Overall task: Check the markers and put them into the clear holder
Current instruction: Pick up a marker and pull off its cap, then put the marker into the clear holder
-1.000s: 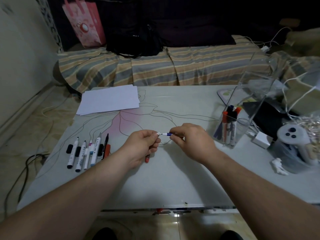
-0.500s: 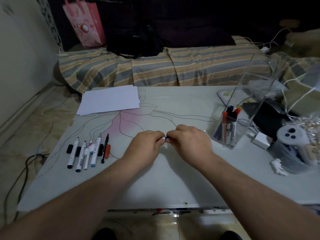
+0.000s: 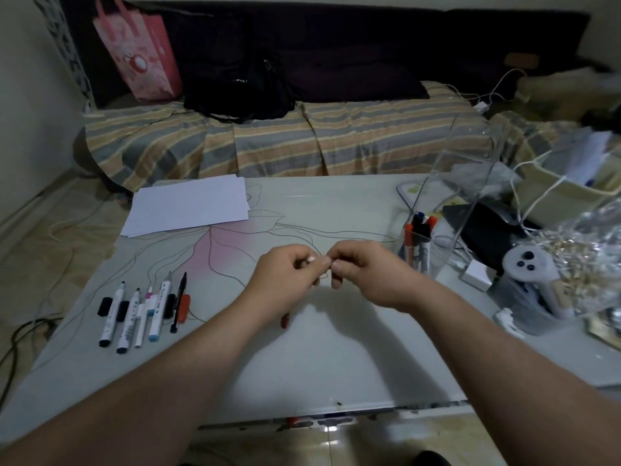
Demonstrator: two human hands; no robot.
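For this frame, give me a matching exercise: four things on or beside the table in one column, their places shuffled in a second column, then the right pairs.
Things:
1. stack of white paper
2. clear holder
3. row of loose markers
4. pink bag

Places:
A. right side of the table, with markers standing in it
B. on the couch, far left
C. far left corner of the table
D. left side of the table, near edge

Pairs: 1-C, 2-A, 3-D, 4-B

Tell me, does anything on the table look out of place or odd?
Yes. In the row of markers at the table's left, several lie uncapped, loose black caps and an orange cap between them. Nothing looks spilled or broken.
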